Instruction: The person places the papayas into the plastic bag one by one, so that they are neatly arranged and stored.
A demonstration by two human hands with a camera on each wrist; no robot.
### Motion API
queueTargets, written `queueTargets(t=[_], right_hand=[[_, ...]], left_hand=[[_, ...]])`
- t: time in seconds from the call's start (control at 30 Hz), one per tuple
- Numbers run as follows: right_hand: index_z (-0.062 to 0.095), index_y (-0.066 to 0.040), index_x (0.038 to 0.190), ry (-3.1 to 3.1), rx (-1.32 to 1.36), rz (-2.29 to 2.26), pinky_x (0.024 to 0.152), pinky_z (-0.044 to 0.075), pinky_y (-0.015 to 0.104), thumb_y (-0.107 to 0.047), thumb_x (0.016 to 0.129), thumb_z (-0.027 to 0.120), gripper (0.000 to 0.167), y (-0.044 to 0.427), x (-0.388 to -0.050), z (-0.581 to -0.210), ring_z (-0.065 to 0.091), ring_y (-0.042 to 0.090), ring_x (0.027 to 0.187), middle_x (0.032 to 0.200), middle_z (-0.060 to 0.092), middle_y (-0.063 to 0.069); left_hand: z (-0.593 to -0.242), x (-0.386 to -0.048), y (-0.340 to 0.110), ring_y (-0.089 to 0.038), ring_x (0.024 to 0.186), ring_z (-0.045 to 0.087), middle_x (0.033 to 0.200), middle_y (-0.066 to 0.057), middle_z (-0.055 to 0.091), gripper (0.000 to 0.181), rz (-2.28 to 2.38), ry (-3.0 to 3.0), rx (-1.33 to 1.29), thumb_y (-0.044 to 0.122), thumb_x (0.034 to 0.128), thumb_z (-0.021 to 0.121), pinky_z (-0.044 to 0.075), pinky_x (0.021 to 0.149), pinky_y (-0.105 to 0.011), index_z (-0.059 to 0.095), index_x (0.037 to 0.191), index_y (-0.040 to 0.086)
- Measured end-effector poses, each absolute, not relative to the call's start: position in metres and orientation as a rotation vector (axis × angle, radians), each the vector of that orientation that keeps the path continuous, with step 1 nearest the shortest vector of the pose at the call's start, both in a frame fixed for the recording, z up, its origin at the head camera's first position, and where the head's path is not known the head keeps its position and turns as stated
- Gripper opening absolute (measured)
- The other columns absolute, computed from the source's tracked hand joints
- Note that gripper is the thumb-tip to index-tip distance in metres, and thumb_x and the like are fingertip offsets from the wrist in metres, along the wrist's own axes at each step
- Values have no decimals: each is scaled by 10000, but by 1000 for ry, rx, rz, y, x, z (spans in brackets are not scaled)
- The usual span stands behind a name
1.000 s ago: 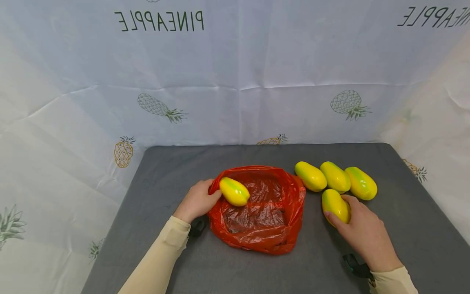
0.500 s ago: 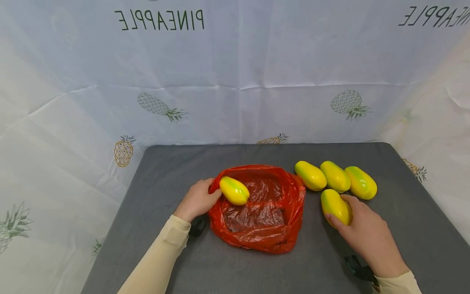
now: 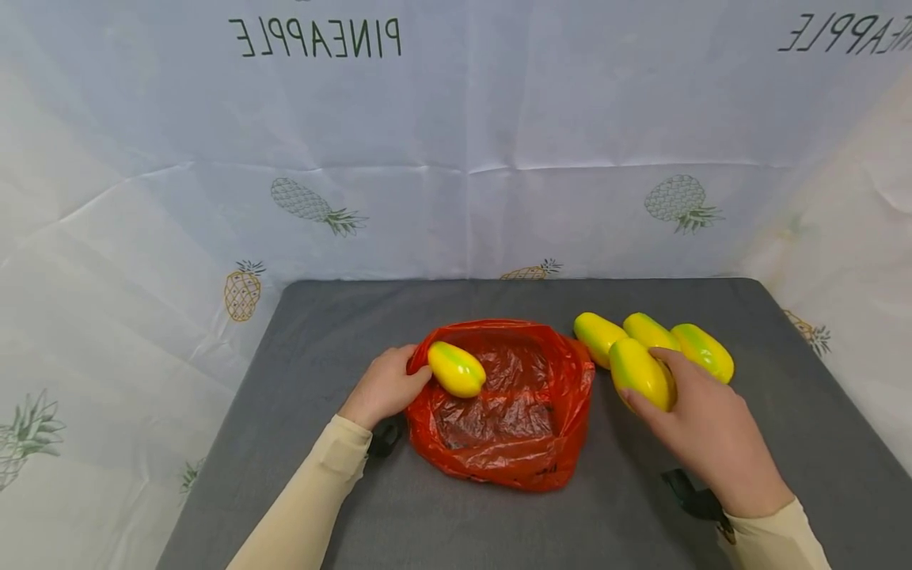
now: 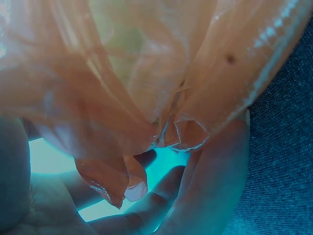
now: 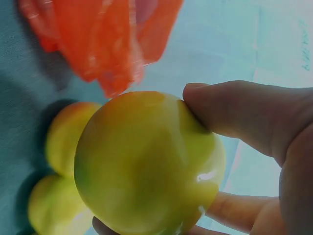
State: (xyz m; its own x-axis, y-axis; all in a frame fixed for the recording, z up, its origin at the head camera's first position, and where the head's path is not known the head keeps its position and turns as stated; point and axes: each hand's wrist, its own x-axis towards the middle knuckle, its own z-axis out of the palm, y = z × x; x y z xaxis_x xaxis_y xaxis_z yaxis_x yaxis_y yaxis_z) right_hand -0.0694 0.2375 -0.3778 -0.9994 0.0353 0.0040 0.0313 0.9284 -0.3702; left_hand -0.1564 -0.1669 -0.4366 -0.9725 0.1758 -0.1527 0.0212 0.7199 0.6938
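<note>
A red plastic bag (image 3: 499, 467) lies with its mouth spread in the middle of the table. My left hand (image 3: 388, 388) pinches the bag's left rim; the left wrist view shows the thin film (image 4: 112, 176) between thumb and fingers. Near that rim, inside the mouth, rests a yellow-green mango (image 3: 456, 370). To the right of the bag, my right hand (image 3: 712, 427) grips another mango (image 3: 641, 376), raised off the table, thumb on its near side. In the right wrist view, this held mango (image 5: 146, 161) fills the middle, partly hiding the mangoes behind it.
Behind the held fruit, three mangoes lie in a row: a left one (image 3: 597, 332), a middle one (image 3: 648, 328) and a right one (image 3: 705, 352). They sit on a grey-covered table (image 3: 342, 317). A white pineapple-print cloth (image 3: 427, 222) hangs behind it.
My right hand has lifted the mango it grips and moved it slightly up and left, so it now overlaps the row behind. The left hand and bag stay in place.
</note>
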Motion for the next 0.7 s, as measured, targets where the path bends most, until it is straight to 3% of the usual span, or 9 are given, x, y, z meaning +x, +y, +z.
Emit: queueTargets(t=[0.13, 0.43, 0.7], right_hand=[[500, 1, 1546, -3039, 14, 616, 717, 551, 487, -651, 956, 720, 906, 228, -77, -371, 677, 350, 966, 1357, 673, 287], [505, -21, 1559, -2999, 113, 703, 819, 565, 560, -563, 973, 748, 834, 201, -90, -366, 699, 385, 1058, 1424, 661, 263], [518, -54, 1555, -3000, 172, 778, 834, 584, 532, -516, 976, 762, 779, 174, -105, -367, 701, 333, 1051, 1434, 667, 220]], left_hand=[[-437, -156, -167, -187, 634, 613, 866, -78, 649, 326, 1101, 2708, 153, 284, 1037, 651, 542, 597, -289, 709, 1280, 76], [-437, -156, -168, -185, 640, 603, 869, -77, 643, 324, 1093, 2718, 152, 277, 1036, 654, 536, 597, -294, 708, 1280, 71], [-436, -157, -166, -199, 659, 602, 872, -80, 637, 310, 1093, 2717, 150, 280, 1032, 659, 536, 600, -299, 709, 1261, 77]])
